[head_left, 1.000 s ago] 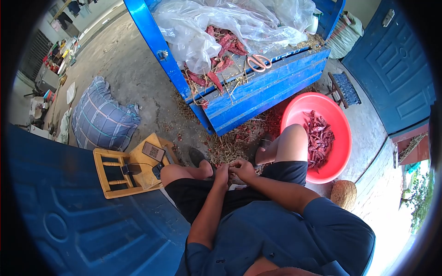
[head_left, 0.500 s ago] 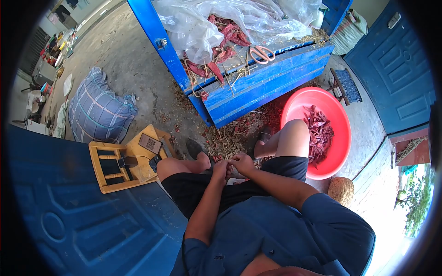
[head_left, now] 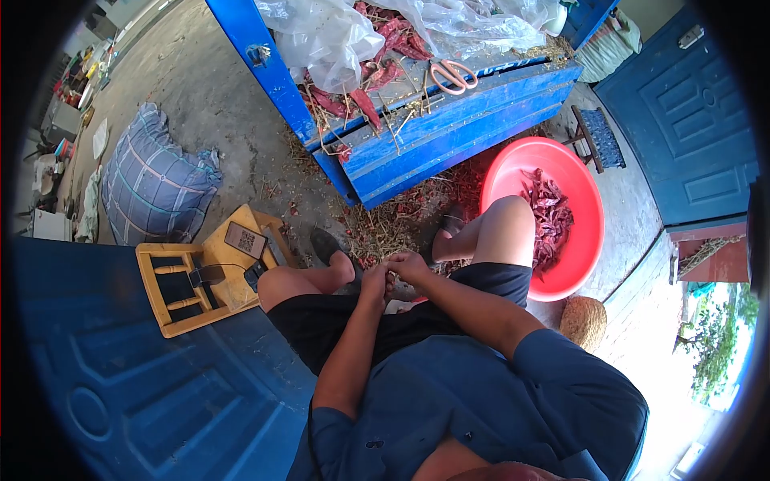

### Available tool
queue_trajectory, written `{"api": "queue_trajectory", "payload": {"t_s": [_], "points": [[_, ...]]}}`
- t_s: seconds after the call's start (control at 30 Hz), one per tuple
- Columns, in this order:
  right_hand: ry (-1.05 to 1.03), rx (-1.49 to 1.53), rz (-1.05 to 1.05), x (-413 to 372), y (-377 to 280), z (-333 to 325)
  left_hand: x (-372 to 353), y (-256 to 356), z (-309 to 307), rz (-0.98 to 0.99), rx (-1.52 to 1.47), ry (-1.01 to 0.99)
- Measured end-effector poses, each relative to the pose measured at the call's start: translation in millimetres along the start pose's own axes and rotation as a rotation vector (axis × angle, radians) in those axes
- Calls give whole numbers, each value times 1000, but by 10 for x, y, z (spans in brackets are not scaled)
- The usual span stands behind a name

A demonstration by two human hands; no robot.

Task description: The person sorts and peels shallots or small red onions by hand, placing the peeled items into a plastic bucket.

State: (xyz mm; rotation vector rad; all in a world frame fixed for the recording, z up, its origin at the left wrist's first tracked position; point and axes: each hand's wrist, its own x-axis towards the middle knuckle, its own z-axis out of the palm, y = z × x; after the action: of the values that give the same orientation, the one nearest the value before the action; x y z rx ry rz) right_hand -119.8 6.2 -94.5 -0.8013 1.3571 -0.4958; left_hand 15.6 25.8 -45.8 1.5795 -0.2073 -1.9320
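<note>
Grey concrete floor (head_left: 241, 112) runs between two blue panelled doors, one at the lower left (head_left: 160, 377) and one at the upper right (head_left: 682, 120). Dry stalks and red scraps litter it before a blue metal truck bed (head_left: 473, 128), which carries a crumpled clear plastic sheet (head_left: 321, 40) and pink-handled scissors (head_left: 454, 77). A yellow wooden chair (head_left: 216, 244) stands left of the seated person, near a blue checked cloth bundle (head_left: 160, 176).

Wrinkled dark-red dried chillies (head_left: 549, 220) fill part of a round pinkish-red plastic basin (head_left: 589, 264) beside the right knee; they point many ways, the heap's long axis running away from the person. One red chilli (head_left: 365, 108) at the bed's edge slants down toward the lower right.

The left hand (head_left: 375, 284) and right hand (head_left: 407, 268) meet above the lap, fingers curled; whether they hold anything cannot be told.
</note>
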Motion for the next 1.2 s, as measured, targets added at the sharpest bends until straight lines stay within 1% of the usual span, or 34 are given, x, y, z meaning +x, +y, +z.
{"api": "queue_trajectory", "payload": {"t_s": [0.03,0.07,0.13,0.17,0.23,0.27,0.33,0.37,0.43,0.47,0.53,0.57,0.6,0.67,0.7,0.77,0.8,0.87,0.9,0.93,1.0,1.03,1.07,1.13,1.2], "points": [[-5,-19,-6,41,49,7,-4,6,8,-4,1,0],[-4,-16,-4,-45,-83,-5,-30,33,17,11,6,-10],[-56,125,87,-202,-329,-75,-77,93,25,23,13,-18],[-58,127,92,-186,-340,-94,-100,124,29,32,14,-36],[58,-51,15,-203,-358,-144,-101,105,40,35,9,-54],[59,-50,20,-218,-355,-157,-80,87,42,29,8,-63],[136,-248,-242,-253,-392,-195,-44,69,68,23,4,-73],[135,-247,-238,-288,-418,-214,-40,62,72,35,25,-89],[209,-521,-407,-372,-537,-308,-30,77,100,46,48,-106],[210,-520,-402,-396,-613,-378,-51,99,125,37,38,-121],[79,-681,-556,-423,-745,-536,-109,123,115,12,30,-131],[9,-763,-693,-422,-821,-631,-125,145,119,50,17,-215],[7,-763,-681,-423,-895,-712,-138,160,135,88,1,-301],[-192,-855,-789,-464,-1150,-855,-191,211,231,99,-22,-304],[-192,-852,-774,-434,-1230,-898,-209,231,239,121,-12,-324],[-446,-995,-755,-371,-1376,-962,-266,268,257,175,-11,-389],[-457,-990,-745,-366,-1446,-959,-291,271,259,164,-18,-382],[-685,-1120,-543,-423,-1697,-912,-321,251,265,201,28,-432],[-779,-1151,-465,-452,-1838,-866,-388,282,271,209,0,-446],[-789,-1144,-453,-411,-1881,-856,-445,333,282,211,-10,-444],[-799,-1021,-398,-375,-1884,-843,-432,355,203,206,-99,-451],[-829,-931,-326,-399,-1931,-836,-472,414,201,239,-89,-442],[-840,-928,-310,-379,-1931,-849,-485,436,207,226,-101,-436],[-913,-731,-78,-412,-1836,-829,-524,368,165,260,-108,-435],[-891,-687,-25,-473,-1834,-844,-503,339,135,240,-133,-444]]}}
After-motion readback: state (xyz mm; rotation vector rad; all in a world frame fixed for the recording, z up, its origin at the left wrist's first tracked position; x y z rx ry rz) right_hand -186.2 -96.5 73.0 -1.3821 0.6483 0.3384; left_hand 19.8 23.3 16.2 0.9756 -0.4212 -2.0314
